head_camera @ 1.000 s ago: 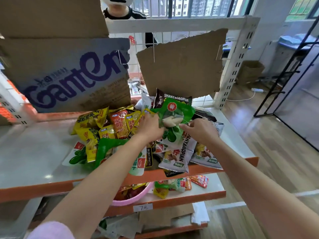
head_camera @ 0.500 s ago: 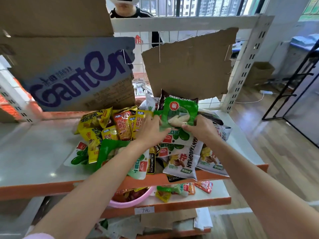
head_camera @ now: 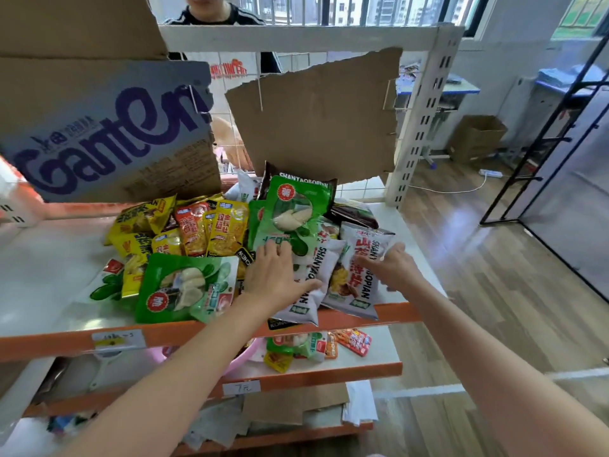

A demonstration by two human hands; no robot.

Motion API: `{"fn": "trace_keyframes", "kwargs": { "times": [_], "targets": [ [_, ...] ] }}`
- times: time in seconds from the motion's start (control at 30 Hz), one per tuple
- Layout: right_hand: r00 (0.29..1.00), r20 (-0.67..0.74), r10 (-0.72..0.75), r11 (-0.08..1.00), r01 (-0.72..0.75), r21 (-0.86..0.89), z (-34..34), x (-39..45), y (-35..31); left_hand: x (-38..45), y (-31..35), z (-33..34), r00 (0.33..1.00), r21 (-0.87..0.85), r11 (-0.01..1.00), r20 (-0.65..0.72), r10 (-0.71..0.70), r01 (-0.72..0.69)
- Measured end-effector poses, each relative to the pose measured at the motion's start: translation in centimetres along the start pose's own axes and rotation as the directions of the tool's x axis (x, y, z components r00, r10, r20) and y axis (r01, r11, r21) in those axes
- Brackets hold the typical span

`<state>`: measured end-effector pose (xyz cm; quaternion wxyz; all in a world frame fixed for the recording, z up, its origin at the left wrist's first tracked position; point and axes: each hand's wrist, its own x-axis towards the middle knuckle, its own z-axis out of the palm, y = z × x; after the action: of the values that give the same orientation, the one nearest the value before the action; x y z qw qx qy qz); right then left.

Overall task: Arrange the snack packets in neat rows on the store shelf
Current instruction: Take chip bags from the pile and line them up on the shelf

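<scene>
A jumbled pile of snack packets lies on the white shelf (head_camera: pixel 46 285) with an orange front edge. A green packet (head_camera: pixel 298 209) stands upright at the back of the pile, leaning on a dark packet, and no hand touches its upper part. My left hand (head_camera: pixel 275 275) lies flat on the pile, fingers spread at the green packet's foot and thumb across a white SHANYAOBOPIAN packet (head_camera: pixel 309 291). My right hand (head_camera: pixel 393 270) pinches another white packet (head_camera: pixel 357 258) with red characters at the pile's right edge. Yellow and orange packets (head_camera: pixel 197 232) fill the left of the pile, and a second green packet (head_camera: pixel 184 288) lies flat in front.
Two cardboard sheets (head_camera: pixel 316 117) hang on the wire back panel, and a person stands behind it. The lower shelf (head_camera: pixel 372 364) holds a pink basin (head_camera: pixel 244 357) and a few packets. A black metal rack (head_camera: pixel 543 159) stands on the wooden floor at right.
Both hands let go of the green packet, which now stands at the back of the pile. They dropped toward me onto the white packets in front.
</scene>
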<state>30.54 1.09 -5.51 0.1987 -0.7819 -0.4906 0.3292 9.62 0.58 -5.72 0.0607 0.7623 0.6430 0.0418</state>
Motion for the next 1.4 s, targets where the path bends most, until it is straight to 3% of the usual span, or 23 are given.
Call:
{"fn": "trace_keyframes", "kwargs": {
  "times": [0.1, 0.23, 0.3, 0.43, 0.6, 0.77, 0.93, 1.1, 1.2, 1.27, 1.4],
  "targets": [
    [0.995, 0.098, -0.004, 0.991, -0.009, 0.133, 0.8, -0.3, 0.6, -1.3, -0.3, 0.4, 0.972, -0.144, 0.964, 0.102, -0.21, 0.224],
    [0.993, 0.115, -0.029, 0.929, -0.015, 0.369, 1.2, -0.1, 1.0, -2.5, 0.8, -0.3, 0.921, -0.382, 0.84, 0.206, -0.329, 0.386],
    [0.992, 0.109, -0.056, 0.894, 0.001, 0.448, 1.2, -0.1, 1.0, -2.2, 1.1, 0.0, 0.882, -0.532, 0.705, 0.244, -0.404, 0.47],
    [0.985, 0.12, -0.121, 0.868, 0.047, 0.494, 0.4, 0.0, 1.8, -2.2, 2.6, 1.0, 0.823, -0.791, 0.315, 0.376, -0.425, 0.524],
    [0.975, 0.103, -0.198, 0.823, 0.108, 0.557, -1.9, -0.5, 3.2, -2.7, 6.5, 1.9, 0.814, -0.851, 0.06, 0.477, -0.331, 0.522],
    [0.942, 0.105, -0.318, 0.75, 0.183, 0.635, -3.8, -1.1, 3.7, -3.0, 8.8, 0.5, 0.901, -0.93, 0.063, 0.333, -0.277, 0.363],
    [0.86, 0.168, -0.482, 0.669, 0.237, 0.705, -4.5, -2.6, 2.0, -4.9, 5.8, -1.8, 0.946, -0.961, 0.035, 0.262, -0.189, 0.273],
    [0.816, 0.257, -0.518, 0.684, 0.214, 0.698, -2.2, -4.2, -0.9, -8.3, 0.9, -3.2, 0.926, -0.946, 0.029, 0.31, -0.217, 0.324],
    [0.772, 0.324, -0.547, 0.708, 0.221, 0.671, 0.6, -5.0, -2.7, -10.5, -2.2, -3.5, 0.916, -0.941, -0.078, 0.337, -0.217, 0.328],
    [0.774, 0.342, -0.532, 0.749, 0.241, 0.618, 2.6, -5.5, -3.9, -11.5, -4.1, -3.3, 0.891, -0.923, -0.126, 0.383, -0.245, 0.363],
    [0.821, 0.35, -0.45, 0.852, 0.279, 0.443, 6.2, -6.0, -5.7, -13.2, -7.4, -3.4, 0.853, -0.909, -0.094, 0.414, -0.317, 0.406]
  ]
}}
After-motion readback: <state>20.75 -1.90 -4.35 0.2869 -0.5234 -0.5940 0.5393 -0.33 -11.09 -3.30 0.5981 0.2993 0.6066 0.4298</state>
